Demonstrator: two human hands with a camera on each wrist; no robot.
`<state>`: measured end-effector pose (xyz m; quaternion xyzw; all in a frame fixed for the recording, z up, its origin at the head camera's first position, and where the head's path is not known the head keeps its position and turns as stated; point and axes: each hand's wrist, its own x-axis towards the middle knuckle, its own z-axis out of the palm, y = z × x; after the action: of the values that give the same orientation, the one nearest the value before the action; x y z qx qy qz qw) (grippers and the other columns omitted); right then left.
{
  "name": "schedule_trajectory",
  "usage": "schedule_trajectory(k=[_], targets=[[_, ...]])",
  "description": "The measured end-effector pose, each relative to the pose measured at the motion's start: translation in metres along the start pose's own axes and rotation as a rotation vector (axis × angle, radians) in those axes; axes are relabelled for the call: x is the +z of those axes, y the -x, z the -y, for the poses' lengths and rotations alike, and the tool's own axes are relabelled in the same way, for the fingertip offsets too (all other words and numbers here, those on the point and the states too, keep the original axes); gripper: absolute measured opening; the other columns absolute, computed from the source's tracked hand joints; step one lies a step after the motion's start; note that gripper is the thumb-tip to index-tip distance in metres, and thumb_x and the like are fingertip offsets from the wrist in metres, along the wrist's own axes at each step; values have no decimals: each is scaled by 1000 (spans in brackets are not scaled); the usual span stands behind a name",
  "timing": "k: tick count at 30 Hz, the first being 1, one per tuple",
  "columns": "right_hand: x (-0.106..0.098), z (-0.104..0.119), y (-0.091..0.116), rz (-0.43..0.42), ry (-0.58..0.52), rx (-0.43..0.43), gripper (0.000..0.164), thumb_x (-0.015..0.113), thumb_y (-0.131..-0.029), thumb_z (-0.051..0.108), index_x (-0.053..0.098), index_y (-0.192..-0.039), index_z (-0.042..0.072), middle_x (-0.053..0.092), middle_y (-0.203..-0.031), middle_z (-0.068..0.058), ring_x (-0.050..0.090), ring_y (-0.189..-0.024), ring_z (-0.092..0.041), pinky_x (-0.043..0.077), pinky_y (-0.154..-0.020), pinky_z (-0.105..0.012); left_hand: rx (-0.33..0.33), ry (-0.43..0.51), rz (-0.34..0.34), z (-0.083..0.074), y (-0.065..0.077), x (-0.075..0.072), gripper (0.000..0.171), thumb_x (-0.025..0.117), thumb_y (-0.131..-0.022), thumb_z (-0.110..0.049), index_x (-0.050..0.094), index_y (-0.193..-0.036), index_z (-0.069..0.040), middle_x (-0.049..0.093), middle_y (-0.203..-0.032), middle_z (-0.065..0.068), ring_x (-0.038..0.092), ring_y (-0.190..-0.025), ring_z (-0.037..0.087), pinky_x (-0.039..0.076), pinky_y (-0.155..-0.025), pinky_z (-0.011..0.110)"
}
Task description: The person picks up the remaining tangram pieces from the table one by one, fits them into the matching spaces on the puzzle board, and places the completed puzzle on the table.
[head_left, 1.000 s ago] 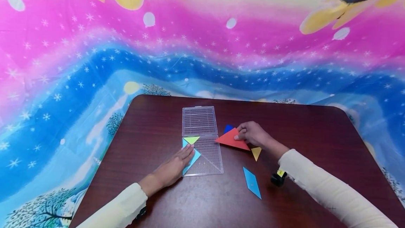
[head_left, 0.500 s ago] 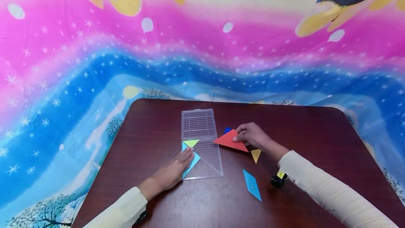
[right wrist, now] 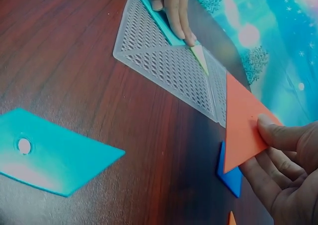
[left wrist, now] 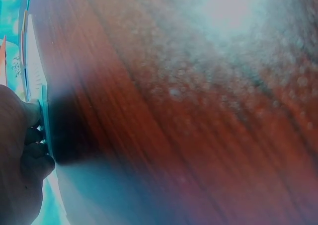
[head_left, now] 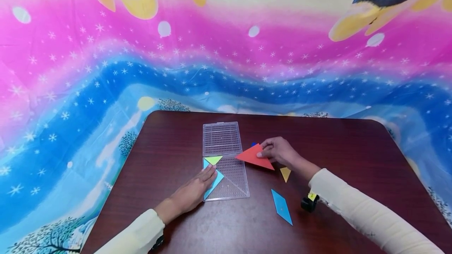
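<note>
My right hand [head_left: 280, 151] pinches a large red triangular tangram piece [head_left: 252, 157] between thumb and fingers. The piece is raised and tilted, its left tip over the right edge of a clear perforated plastic case [head_left: 237, 175]. My left hand [head_left: 193, 186] rests with straight fingers on a large light-blue triangle [head_left: 217, 180] lying along the case's left side. A small light-green triangle [head_left: 213, 160] sits at the case's upper left, beside those fingertips. In the right wrist view a dark-blue piece [right wrist: 231, 183] lies on the table, partly hidden behind the red one.
The case's other half [head_left: 221, 138] lies unfolded behind. A small yellow triangle [head_left: 285, 173] lies below my right hand, and a blue parallelogram [head_left: 281, 207] nearer the front of the dark wooden table [head_left: 335, 144]. A patterned cloth [head_left: 226, 62] hangs behind the table.
My right hand has shifted slightly left with the red triangle, and its tip now overlaps the case's edge more. My left hand stays on the light-blue triangle. The head view tilted up slightly.
</note>
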<state>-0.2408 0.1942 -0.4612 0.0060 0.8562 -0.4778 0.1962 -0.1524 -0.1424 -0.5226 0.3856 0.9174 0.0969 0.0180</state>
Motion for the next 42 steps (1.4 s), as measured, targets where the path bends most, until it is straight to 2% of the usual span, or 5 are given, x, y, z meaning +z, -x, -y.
schedule_trajectory(k=[9,14,22,36,42], targets=[[7,2,3,37,-61,-20,32,80,-90,16,73,-117,1,78,-102,-12,75,-84,-18,66,-76,-39,-9,30,-14,0,2,3,60,53,-96,10,41,-154,3,35,-164,21,32,-154,34,31,-125,45],[11,3,2,39,-43,-25,30,80,-90,19,74,-116,3,78,-101,-10,74,-83,-17,66,-76,-37,-10,33,-24,0,2,2,57,51,-98,8,41,-154,3,36,-163,21,32,-154,33,31,-125,45],[17,7,5,43,-59,3,29,78,-92,16,73,-117,2,78,-102,-11,73,-84,-16,65,-75,-36,2,66,-40,1,1,2,50,48,-109,-20,43,-152,4,38,-162,22,34,-153,35,30,-125,47],[23,9,3,62,-63,4,33,77,-93,17,70,-120,0,76,-100,-8,69,-82,-15,64,-75,-34,7,70,-40,1,-2,2,51,50,-109,-20,43,-151,7,36,-161,27,34,-152,40,31,-124,50],[24,9,4,66,-70,-17,34,77,-93,18,68,-120,-1,66,-82,-1,65,-80,-15,63,-75,-34,1,60,-35,0,0,2,50,49,-109,-19,43,-152,7,36,-161,27,33,-152,40,31,-124,50]])
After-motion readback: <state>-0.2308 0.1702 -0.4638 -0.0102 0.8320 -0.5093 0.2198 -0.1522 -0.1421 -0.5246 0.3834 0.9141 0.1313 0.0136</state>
